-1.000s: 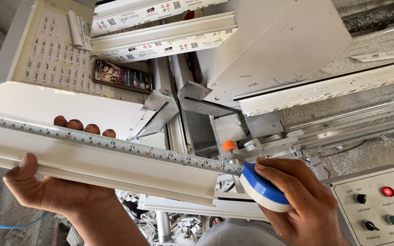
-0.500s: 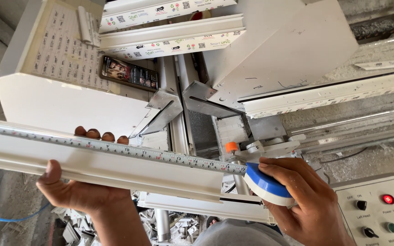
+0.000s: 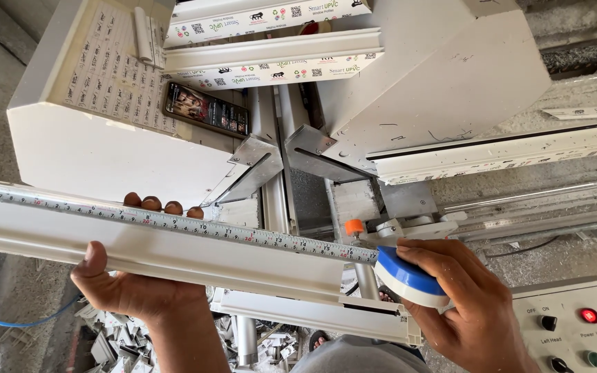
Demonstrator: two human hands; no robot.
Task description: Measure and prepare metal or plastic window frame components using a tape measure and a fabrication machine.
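- White profile (image 3: 174, 252) lies level across the near left of the scene, and my left hand (image 3: 133, 290) carries it from below.
- My left fingers (image 3: 164, 206) are curled up over the far edge of that profile, clamped on it, with four tips showing above the tape blade (image 3: 174, 222); the thumb presses the near face.
- The yellow blade runs flat along the top of the profile from the left border to the tape case (image 3: 409, 276) on the right.
- My right hand (image 3: 471, 311) is closed around the blue and white case, fingers wrapped over its far side and thumb under it, just past the profile's right end.
- The profile's right end stops short of the case, above a second white length (image 3: 312, 314) lying nearer to me.
- Just beyond the case stands an orange knob (image 3: 354, 226) on the saw's clamp, close to my right fingers.
- Far of the profile sit two angled metal plates (image 3: 278, 162) and the white machine hoods (image 3: 105, 138), with a narrow gap between them and the profile's far edge.
- A control panel (image 3: 575, 331) with a red lamp lies at the near right, beside my right wrist.
- Offcuts (image 3: 115, 345) litter the floor below my left forearm.
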